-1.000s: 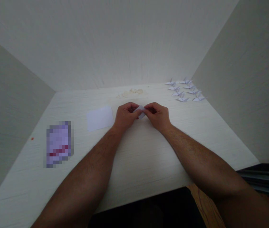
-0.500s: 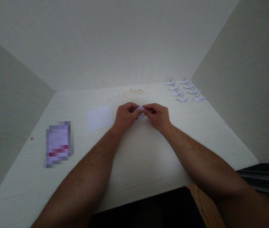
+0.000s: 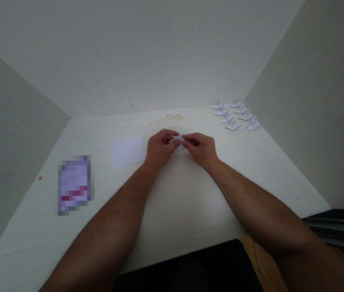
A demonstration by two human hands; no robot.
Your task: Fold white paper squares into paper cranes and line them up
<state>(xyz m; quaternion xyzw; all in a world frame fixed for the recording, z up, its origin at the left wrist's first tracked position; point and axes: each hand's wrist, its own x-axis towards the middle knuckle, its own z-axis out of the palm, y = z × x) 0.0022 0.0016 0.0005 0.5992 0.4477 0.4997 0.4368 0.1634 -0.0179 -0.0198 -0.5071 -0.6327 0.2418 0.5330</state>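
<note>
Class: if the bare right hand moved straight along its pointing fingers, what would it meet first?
The small folded white paper it pinches, then probably the bare left hand, though depth is unclear.

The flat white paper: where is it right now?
In the head view, the flat white paper lies on the table, just left of the left hand and right of the blurred purple item.

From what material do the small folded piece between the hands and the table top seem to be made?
Small folded piece: probably paper, white and matte, judging by its flat faces and straight edges.
Table top: possibly wood or laminate, pale with a soft sheen; faint grain-like streaks show.
</note>
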